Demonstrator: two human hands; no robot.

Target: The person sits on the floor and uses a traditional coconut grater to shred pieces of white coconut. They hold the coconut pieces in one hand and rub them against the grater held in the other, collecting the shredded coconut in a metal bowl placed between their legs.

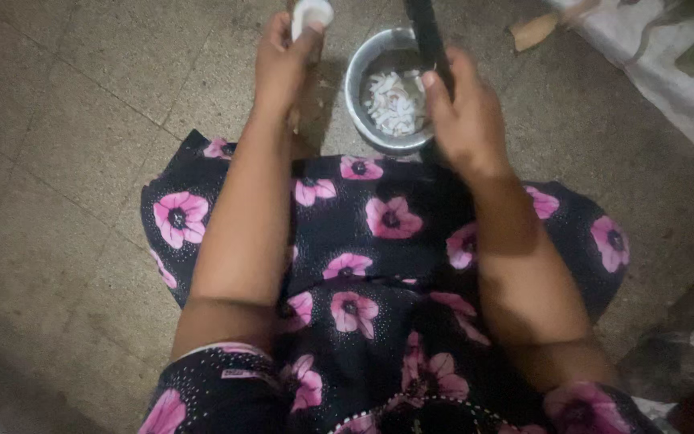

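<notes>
1. Two bare hands work above a rough, speckled stone floor (pixel 66 161), seen from a camera looking straight down over the person's lap.

2. Furthest left of the pair, the left hand (pixel 283 60) is closed around a pale, whitish piece (pixel 312 14), fingers wrapped tight and the rounded end of the piece sticking out above the thumb near the top edge of the view. What the piece is cannot be made out.

3. Just to the right of it, a small round metal bowl (pixel 361 72) stands on the floor at the hem of the dress, holding a heap of white sliced pieces (pixel 395 103) that covers most of its bottom.

4. Over the bowl's right rim, the right hand (pixel 463 112) is clamped on a dark, long handle (pixel 427 36) that runs up and out of the top of the view; the fingers curl around it, and its lower end is hidden behind the hand.

5. Beneath both forearms spreads a black dress (pixel 387 265) printed with large pink flowers, filling the lower middle of the view.

6. At far right, a crumpled pale cloth (pixel 676 80) lies on the floor in the upper corner, well apart from the bowl.
</notes>
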